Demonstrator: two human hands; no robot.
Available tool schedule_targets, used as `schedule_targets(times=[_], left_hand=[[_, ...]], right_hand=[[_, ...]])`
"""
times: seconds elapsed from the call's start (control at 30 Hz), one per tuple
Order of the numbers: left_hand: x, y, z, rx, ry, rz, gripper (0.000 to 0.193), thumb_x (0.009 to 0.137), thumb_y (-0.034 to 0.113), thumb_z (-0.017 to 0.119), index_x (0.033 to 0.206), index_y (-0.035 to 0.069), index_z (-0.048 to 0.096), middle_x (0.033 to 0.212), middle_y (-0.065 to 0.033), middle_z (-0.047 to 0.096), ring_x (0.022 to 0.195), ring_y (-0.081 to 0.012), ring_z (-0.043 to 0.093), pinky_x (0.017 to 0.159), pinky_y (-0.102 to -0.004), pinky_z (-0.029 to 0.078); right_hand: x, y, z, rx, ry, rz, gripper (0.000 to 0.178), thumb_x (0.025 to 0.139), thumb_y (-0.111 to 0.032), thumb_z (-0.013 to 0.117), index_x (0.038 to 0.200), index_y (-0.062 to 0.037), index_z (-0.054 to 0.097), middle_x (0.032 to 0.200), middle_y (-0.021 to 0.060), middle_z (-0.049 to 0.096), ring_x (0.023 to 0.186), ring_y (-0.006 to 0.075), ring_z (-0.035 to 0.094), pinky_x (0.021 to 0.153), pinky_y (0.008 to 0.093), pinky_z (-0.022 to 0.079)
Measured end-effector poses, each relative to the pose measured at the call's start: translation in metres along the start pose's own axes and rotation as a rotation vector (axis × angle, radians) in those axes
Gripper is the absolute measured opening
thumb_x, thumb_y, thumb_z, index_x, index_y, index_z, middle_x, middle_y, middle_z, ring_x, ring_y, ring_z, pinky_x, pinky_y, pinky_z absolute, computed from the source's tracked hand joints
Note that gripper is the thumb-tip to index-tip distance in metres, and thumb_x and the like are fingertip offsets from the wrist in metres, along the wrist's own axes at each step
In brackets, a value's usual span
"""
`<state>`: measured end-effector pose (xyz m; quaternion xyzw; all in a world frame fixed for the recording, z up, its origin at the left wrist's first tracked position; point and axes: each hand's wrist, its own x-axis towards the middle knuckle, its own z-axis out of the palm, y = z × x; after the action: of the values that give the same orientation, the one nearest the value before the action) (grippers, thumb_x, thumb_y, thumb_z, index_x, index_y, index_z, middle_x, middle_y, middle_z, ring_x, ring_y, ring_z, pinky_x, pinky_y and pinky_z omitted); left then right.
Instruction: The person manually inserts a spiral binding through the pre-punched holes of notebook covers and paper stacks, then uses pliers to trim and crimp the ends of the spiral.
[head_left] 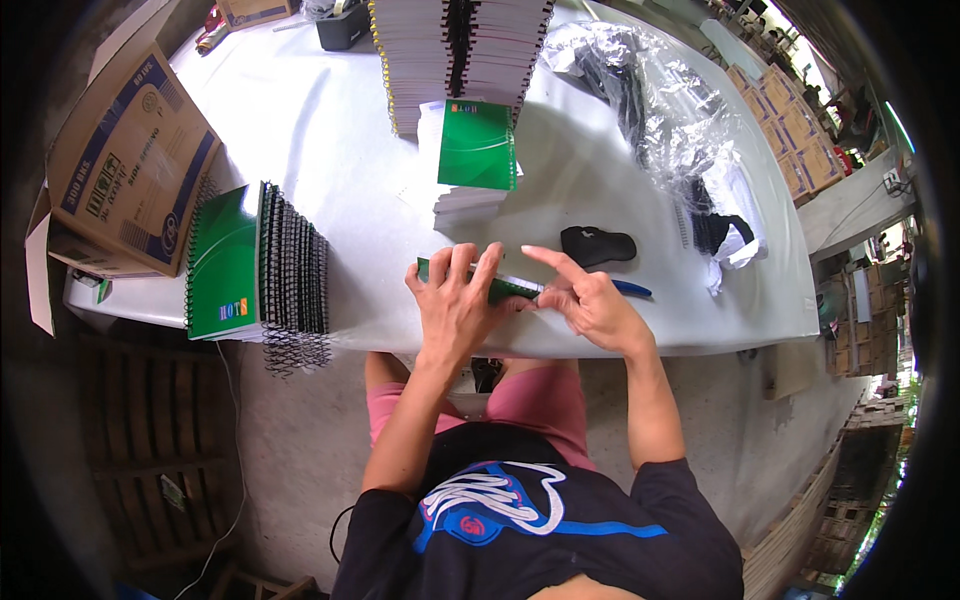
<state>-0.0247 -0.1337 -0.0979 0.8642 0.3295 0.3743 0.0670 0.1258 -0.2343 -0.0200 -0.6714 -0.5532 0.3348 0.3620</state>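
Near the front edge of the table, my left hand (455, 305) grips a green notebook (510, 288), held on a slant so that mostly its edge shows. At the notebook's right end, my right hand (592, 305) pinches with the thumb and curled fingers, while its index finger points out to the left. What lies under that thumb is too small to make out. Just beyond my right hand lie a black cloth-like pad (598, 246) and a blue pen-like tool (632, 289). Straight ahead stands a short stack topped by a green-covered notebook (478, 148).
Black-coiled green notebooks (225, 265) are stacked at the left table edge, beside an open cardboard box (135, 160). Tall stacks of spiral-bound books (415, 60) rise at the back. Crumpled clear plastic (670, 110) covers the right side of the white table (340, 170).
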Motion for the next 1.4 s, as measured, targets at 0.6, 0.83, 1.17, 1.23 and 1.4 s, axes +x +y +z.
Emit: schedule_targets(times=[0.6,0.83,1.17,1.23,1.4], left_hand=[[0.005,-0.011,-0.013,-0.197,-0.09,0.11,0.055,0.059,0.056,0.076,0.085,0.01,0.062,0.114,-0.0103,0.047,0.116,-0.0318,0.039,0.096,-0.0449,0.031],[0.005,-0.012,-0.014,-0.243,-0.092,0.123,0.057,0.062,0.061,0.072,0.08,0.009,0.058,0.121,-0.0112,0.045,0.121,-0.0327,0.038,0.096,-0.0461,0.03],[0.002,-0.013,-0.013,-0.319,-0.076,0.11,0.052,0.058,0.054,0.077,0.077,0.009,0.059,0.125,-0.0119,0.044,0.122,-0.0334,0.037,0.098,-0.0466,0.03],[0.003,-0.013,-0.009,-0.318,-0.063,0.111,0.052,0.056,0.054,0.077,0.077,0.01,0.059,0.125,-0.0117,0.044,0.123,-0.0336,0.036,0.098,-0.0466,0.03],[0.007,-0.012,-0.008,-0.331,-0.056,0.135,0.053,0.054,0.053,0.078,0.078,0.01,0.06,0.127,-0.0118,0.043,0.125,-0.0341,0.035,0.098,-0.0467,0.03]], right_hand=[[0.001,0.105,-0.067,-0.778,0.223,-0.119,0.045,0.076,0.004,0.047,0.118,-0.0043,0.06,0.118,0.0169,0.061,0.112,0.0315,0.057,0.096,0.0363,0.044],[0.007,0.068,-0.039,0.528,0.173,-0.254,0.032,0.071,0.008,0.055,0.099,0.0015,0.069,0.108,0.0195,0.066,0.105,0.0254,0.062,0.095,0.039,0.047],[0.008,0.07,0.011,0.772,0.007,-0.399,0.018,0.071,0.009,0.068,0.088,0.0021,0.071,0.094,0.02,0.069,0.089,0.0263,0.068,0.088,0.0371,0.052],[0.015,0.066,0.006,0.387,0.071,-0.075,0.014,0.072,0.007,0.069,0.085,0.0029,0.071,0.093,0.0186,0.069,0.088,0.0236,0.068,0.084,0.0334,0.053],[0.01,0.048,0.004,0.44,0.099,-0.376,0.013,0.069,-0.001,0.074,0.082,0.0014,0.071,0.088,0.0198,0.07,0.085,0.0262,0.069,0.085,0.0364,0.053]])
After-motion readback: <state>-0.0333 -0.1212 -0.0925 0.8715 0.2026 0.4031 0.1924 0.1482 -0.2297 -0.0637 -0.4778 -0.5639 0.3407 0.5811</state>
